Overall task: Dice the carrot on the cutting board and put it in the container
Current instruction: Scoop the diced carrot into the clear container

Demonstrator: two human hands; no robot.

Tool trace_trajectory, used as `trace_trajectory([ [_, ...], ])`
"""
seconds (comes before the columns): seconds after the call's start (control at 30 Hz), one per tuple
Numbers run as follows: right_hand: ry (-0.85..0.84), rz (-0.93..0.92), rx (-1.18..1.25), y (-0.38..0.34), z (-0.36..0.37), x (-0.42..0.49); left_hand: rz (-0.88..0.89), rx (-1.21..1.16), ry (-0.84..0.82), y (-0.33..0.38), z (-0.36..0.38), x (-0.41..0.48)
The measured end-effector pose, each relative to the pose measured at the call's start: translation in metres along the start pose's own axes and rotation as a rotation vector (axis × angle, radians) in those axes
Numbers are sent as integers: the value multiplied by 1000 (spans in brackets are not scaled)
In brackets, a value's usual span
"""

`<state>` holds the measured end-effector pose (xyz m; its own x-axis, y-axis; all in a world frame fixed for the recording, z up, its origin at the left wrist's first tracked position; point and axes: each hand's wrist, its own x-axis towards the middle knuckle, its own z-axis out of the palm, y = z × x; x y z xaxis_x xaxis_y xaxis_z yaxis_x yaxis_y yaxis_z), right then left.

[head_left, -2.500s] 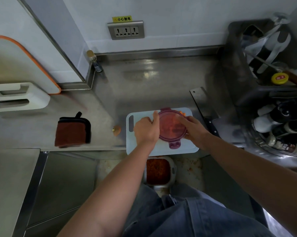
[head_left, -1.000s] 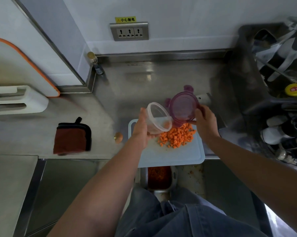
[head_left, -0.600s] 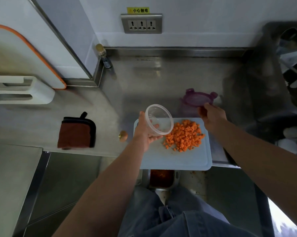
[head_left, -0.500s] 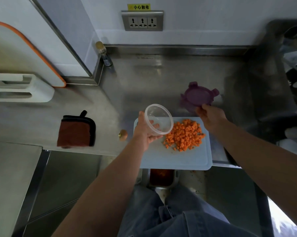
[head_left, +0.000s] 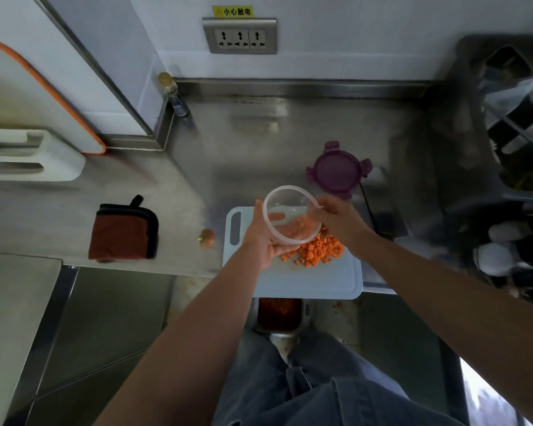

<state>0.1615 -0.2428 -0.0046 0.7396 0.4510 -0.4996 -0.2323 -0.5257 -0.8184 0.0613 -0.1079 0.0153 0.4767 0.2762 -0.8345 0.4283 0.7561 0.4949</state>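
Observation:
A pile of diced carrot (head_left: 316, 251) lies on the pale blue cutting board (head_left: 302, 281) at the counter's front edge. My left hand (head_left: 263, 238) grips a clear round container (head_left: 291, 215) from below and holds it tilted above the board's left half. My right hand (head_left: 336, 216) is at the container's right rim, over the back of the carrot pile; its fingers are partly hidden behind the container. The purple lid (head_left: 339, 170) lies flat on the steel counter behind the board, with no hand on it.
A cleaver (head_left: 382, 207) lies right of the board, partly hidden by my right arm. A carrot end (head_left: 207, 238) and a folded brown cloth (head_left: 122, 230) sit to the left. A dark rack (head_left: 511, 149) with bottles fills the right side. A tray of scraps (head_left: 277, 313) sits below the counter edge.
My right hand set the purple lid down on the counter behind the board, let go of it and came back to the container's right rim. My left hand kept holding the container.

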Motion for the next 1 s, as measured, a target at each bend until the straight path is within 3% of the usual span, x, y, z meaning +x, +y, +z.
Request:
trace_trajectory([
  [0.13, 66, -37, -69, 7, -6, -7, 162, 134, 24, -12, -3, -10],
  [0.3, -21, -108, -108, 14, -11, -19, 311, 274, 18, -30, -12, -28],
  [0.43, -80, -119, -166, 22, -11, -34, 305, 252, 137, -46, -25, -30],
  [0.53, -105, -201, -363, 36, -9, -49, 316, 275, 238, -58, -43, -26],
  [0.73, -272, -307, -698, 72, 4, -72, 301, 333, 282, -68, -62, -22],
  [0.83, -303, -309, -774, 82, 12, -82, 285, 376, 237, -68, -68, -25],
  [1.0, -149, -294, -698, 83, 29, -88, 312, 562, 47, -71, -89, -34],
])
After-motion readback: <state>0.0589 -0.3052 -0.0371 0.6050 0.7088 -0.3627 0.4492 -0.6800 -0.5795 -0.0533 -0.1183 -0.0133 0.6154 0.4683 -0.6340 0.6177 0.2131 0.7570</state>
